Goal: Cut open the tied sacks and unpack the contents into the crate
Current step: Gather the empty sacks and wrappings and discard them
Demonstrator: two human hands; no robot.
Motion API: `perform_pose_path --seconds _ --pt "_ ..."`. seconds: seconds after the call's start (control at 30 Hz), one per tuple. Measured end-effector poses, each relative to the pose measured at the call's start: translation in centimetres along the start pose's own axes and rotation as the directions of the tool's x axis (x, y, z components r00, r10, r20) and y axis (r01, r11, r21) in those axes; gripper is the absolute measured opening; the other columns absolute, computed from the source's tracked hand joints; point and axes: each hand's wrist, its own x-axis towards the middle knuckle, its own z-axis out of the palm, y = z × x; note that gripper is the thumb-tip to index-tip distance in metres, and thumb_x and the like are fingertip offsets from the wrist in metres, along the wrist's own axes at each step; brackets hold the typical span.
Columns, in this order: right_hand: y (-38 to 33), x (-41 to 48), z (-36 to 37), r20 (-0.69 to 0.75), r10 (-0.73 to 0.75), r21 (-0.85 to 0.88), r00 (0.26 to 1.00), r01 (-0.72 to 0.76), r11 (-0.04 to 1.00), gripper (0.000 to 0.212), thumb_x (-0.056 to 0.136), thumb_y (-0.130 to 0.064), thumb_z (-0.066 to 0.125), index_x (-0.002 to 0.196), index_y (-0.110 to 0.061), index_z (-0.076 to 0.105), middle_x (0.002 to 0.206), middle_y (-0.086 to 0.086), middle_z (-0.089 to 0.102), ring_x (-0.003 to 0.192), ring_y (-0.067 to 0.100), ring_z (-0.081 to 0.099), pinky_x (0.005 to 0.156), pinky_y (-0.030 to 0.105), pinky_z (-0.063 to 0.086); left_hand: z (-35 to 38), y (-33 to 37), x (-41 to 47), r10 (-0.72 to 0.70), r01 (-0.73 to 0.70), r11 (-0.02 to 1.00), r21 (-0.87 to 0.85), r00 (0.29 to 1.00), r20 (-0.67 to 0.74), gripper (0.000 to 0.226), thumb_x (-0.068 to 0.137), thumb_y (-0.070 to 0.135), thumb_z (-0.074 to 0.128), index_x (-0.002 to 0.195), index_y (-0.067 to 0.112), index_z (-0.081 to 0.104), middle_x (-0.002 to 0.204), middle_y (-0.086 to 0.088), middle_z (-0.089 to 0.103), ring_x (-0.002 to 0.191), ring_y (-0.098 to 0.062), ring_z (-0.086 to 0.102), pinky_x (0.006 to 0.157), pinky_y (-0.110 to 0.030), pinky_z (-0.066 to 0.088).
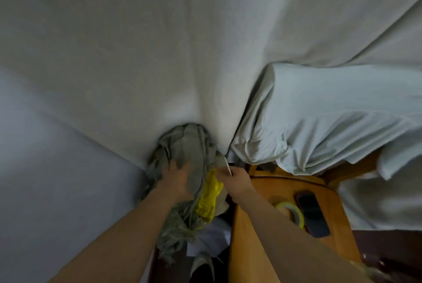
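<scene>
Centre, near field: a grey crumpled fabric bundle (182,145), judged to be one of the sacks, lies against the foot of a large white draped sheet (159,54), with its frayed lower end trailing toward the viewer. The left hand (177,177) grips the bundle at mid-height, its fingers curled into the folds. The right hand (235,180), just to the right, pinches a thin white strip (228,166) between thumb and fingertips; whether this is a blade or a tie cannot be told. Between the two hands, a yellow plastic piece (209,196) hangs against the bundle. Right, near: an orange-brown wooden seat (251,225) bearing a yellow-rimmed roll of clear tape (291,213) and a dark flat phone (312,214); beyond it, pale rumpled bedding (331,111). A grey mesh shoe (202,262) shows at the near edge. No crate is in view. Handling, as judged: the bundle is soft, limp and light, and will sag and bunch instead of holding its shape, so it is best gathered in a full fist close to the gathered neck, keeping the cloth taut for any cut; the yellow plastic looks slick and is best pinched firmly.
</scene>
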Motion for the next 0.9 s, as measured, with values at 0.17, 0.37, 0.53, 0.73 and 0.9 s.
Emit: perform_pose_path --seconds 0.17,0.37,0.53,0.73,0.9 --pt "-0.4 -6.0 -4.2 -0.072 0.083 0.158 0.994 -0.071 0.985 0.024 0.088 -0.013 0.062 0.112 -0.008 0.062 0.059 0.001 0.050 0.026 0.001 0.038 0.031 0.015 0.028 -2.8 6.1 -4.3 0.107 -0.108 0.994 -0.025 0.994 -0.036 0.088 0.075 0.037 0.071 0.146 0.014 0.024 0.145 -0.020 0.033 0.135 -0.035 0.030 0.110 -0.039 0.030" --pt "0.4 -13.8 -8.9 -0.331 0.147 0.334 0.932 -0.030 0.942 0.005 0.089 -0.014 0.061 0.092 -0.010 0.063 0.074 0.008 0.064 0.032 0.006 0.035 0.034 0.021 0.027 -4.9 13.9 -8.4 0.323 -0.321 0.944 0.081 0.946 -0.008 0.071 0.075 0.026 0.072 0.137 0.018 0.038 0.134 -0.010 0.046 0.122 -0.026 0.047 0.095 -0.032 0.043" --pt "4.1 -19.9 -10.5 -0.588 0.265 0.479 0.764 0.065 0.876 0.007 0.091 -0.013 0.056 0.085 -0.011 0.054 0.068 0.007 0.055 0.046 0.015 0.040 0.039 0.023 0.031 -4.4 17.7 -11.9 0.489 -0.492 0.856 0.160 0.870 0.061 0.058 0.078 0.028 0.069 0.130 0.017 0.045 0.126 -0.007 0.052 0.111 -0.024 0.053 0.084 -0.030 0.046" --pt "9.1 -27.5 -9.1 -0.627 0.442 0.666 0.641 0.147 0.732 0.006 0.090 -0.011 0.049 0.085 -0.007 0.050 0.066 0.009 0.050 0.041 0.014 0.035 0.036 0.022 0.029 -2.6 20.8 -17.3 0.633 -0.637 0.725 0.262 0.766 0.109 0.061 0.082 0.037 0.066 0.133 0.013 0.042 0.133 -0.011 0.049 0.120 -0.028 0.049 0.093 -0.035 0.044" --pt "12.0 -32.2 -9.3 -0.673 0.497 0.690 0.547 0.223 0.688 0.007 0.086 -0.010 0.048 0.081 -0.008 0.052 0.066 0.010 0.054 0.041 0.014 0.038 0.038 0.024 0.030 -0.3 24.2 -21.3 0.707 -0.721 0.635 0.278 0.687 0.166 0.057 0.082 0.032 0.066 0.131 0.013 0.043 0.131 -0.010 0.050 0.117 -0.027 0.051 0.092 -0.035 0.046"
